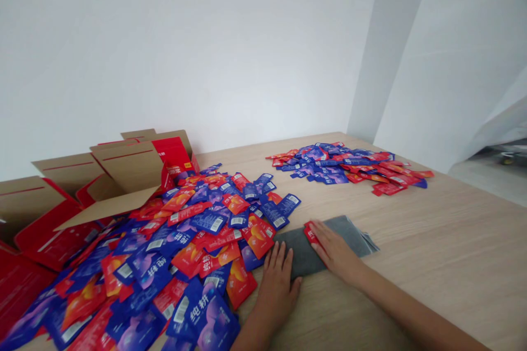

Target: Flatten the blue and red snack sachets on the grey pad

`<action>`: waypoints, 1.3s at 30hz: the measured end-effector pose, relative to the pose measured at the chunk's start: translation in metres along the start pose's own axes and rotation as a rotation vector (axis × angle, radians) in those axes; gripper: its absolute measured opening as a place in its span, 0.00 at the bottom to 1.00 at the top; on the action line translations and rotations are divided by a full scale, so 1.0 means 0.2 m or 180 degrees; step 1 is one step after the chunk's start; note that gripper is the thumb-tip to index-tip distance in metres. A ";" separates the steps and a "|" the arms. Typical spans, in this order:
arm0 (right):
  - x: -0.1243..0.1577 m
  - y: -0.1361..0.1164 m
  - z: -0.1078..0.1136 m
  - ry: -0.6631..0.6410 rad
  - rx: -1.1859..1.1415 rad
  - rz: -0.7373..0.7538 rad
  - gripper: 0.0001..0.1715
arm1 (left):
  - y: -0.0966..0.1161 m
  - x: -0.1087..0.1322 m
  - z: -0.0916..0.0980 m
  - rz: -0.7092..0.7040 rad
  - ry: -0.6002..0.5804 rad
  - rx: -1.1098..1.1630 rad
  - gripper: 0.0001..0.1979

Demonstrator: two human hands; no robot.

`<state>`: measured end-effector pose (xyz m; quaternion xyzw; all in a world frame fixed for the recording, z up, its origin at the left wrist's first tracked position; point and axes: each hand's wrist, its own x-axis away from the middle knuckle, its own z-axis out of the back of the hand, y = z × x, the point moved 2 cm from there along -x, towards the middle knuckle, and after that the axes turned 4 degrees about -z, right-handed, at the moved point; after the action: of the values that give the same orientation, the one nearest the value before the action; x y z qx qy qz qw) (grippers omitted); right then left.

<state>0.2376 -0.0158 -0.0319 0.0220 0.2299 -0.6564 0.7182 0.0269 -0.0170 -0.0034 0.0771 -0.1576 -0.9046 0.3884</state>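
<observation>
On grey cloth (349, 235) lies one red sachet (311, 232).

Folded grey cloth (352, 235) flat on the wooden table (453, 263), small red sachet (310, 232) lying on top of it

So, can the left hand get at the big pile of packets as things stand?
Probably yes: the left hand lies flat at the grey cloth edge, the pile of packets right beside its fingers, nothing between.

Our left grip (276, 285) lies flat, fingers straight. Our right grip (335, 252) lies flat too, its arm stretched out.
</observation>
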 end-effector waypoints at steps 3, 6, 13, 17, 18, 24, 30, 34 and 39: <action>0.04 -0.09 -0.08 -0.0097 0.0204 0.0115 0.28 | 0.00 -0.01 0.00 0.0015 -0.0035 -0.0021 0.29; 0.02 -0.20 -0.10 -0.0277 0.0217 0.0251 0.28 | 0.00 -0.01 -0.01 0.0035 -0.0005 -0.0041 0.29; 0.01 -0.28 -0.08 -0.0426 0.0209 0.0401 0.28 | -0.01 -0.01 -0.02 0.0050 0.0047 0.0009 0.31; 0.03 -0.11 -0.05 -0.0307 0.0330 0.0114 0.28 | -0.01 -0.01 -0.02 0.0035 0.0011 0.0029 0.30; 0.04 -0.07 -0.04 -0.0293 0.0360 0.0046 0.28 | -0.01 -0.01 -0.02 0.0049 -0.0004 0.0030 0.31; 0.03 0.00 0.03 -0.0455 0.0485 -0.0049 0.31 | 0.00 0.00 0.00 0.0038 -0.0006 0.0029 0.31; -0.05 0.04 0.23 -0.0470 0.0025 -0.0489 0.29 | 0.00 0.00 0.01 0.0087 -0.0057 0.0082 0.31; -0.08 0.11 0.30 -0.0390 -0.1096 -0.0709 0.27 | 0.00 0.00 0.01 0.0078 -0.0088 0.0075 0.31; 0.04 0.03 0.15 -0.0153 -0.0786 -0.0507 0.30 | -0.01 0.00 -0.01 0.0074 -0.0012 0.0078 0.31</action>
<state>0.2537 -0.0318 -0.0086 -0.1006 0.2927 -0.6783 0.6664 0.0265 -0.0163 -0.0062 0.0783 -0.1703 -0.8982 0.3976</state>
